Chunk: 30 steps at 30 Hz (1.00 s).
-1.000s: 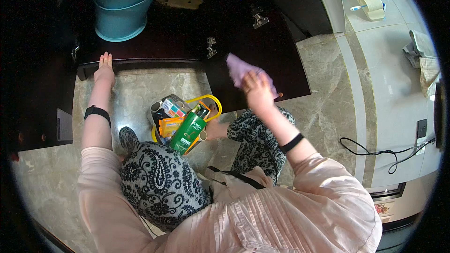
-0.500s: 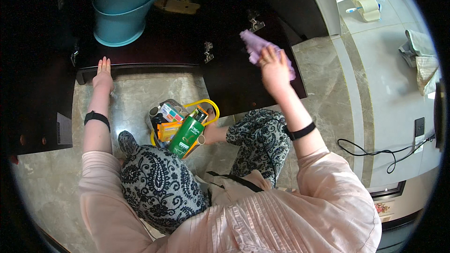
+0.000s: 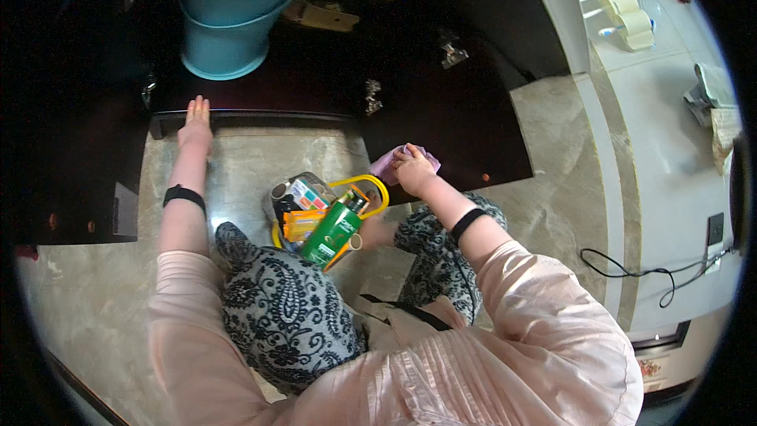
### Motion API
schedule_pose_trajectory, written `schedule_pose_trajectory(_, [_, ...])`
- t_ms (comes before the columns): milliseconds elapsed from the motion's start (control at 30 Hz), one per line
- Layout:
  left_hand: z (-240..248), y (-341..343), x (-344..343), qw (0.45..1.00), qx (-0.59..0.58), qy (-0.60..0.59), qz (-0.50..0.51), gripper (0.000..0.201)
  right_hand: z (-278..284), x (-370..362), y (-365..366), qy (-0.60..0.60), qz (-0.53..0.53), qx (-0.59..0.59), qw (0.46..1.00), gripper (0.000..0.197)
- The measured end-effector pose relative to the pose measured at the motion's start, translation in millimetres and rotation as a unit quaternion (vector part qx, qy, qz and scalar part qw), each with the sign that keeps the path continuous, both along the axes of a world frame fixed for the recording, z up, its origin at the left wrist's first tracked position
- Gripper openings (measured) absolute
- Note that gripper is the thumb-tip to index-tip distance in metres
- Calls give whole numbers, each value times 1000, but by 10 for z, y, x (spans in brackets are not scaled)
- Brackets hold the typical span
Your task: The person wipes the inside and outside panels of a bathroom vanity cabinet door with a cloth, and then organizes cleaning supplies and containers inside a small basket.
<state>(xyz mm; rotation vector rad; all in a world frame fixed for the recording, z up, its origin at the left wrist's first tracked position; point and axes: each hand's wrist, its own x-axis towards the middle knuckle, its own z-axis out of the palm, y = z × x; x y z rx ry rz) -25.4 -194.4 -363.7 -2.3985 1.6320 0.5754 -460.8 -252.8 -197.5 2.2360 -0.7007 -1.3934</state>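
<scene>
The dark cabinet (image 3: 331,79) fills the top of the view, its open door (image 3: 457,126) swung out over the marble floor (image 3: 260,158). A blue bucket (image 3: 225,31) sits inside. The yellow basket (image 3: 331,217) of cleaning bottles stands on the floor between the knees. The right hand (image 3: 414,170) presses a purple cloth (image 3: 390,164) against the door's lower edge, fingers clenched on it. The left hand (image 3: 195,122) lies flat, fingers released, on the cabinet's bottom ledge. Leaning hard on the door could likely swing it away, and a shifting knee may tip the basket.
</scene>
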Motion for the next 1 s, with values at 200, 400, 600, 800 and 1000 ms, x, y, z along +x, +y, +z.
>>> schedule_pose_trajectory(200, [-38,45,46,999,21,-30,-10,75,-135,1178,-588,-211,-196,-89,954,24])
schedule_pose_trajectory(400, [152,132,61,1000,13,19,17,78,-438,2188,-916,-518,-112,-47,846,20])
schedule_pose_trajectory(600, [119,106,24,1000,1,9,19,88,-1339,3166,-482,-506,-200,254,800,38])
schedule_pose_trajectory(800, [328,-176,-140,1000,-19,19,-12,90,-1690,2650,-1231,-520,-179,249,798,57])
schedule_pose_trajectory(1000, [170,310,183,998,34,-38,26,89,-1717,2701,-950,-526,-217,28,822,49])
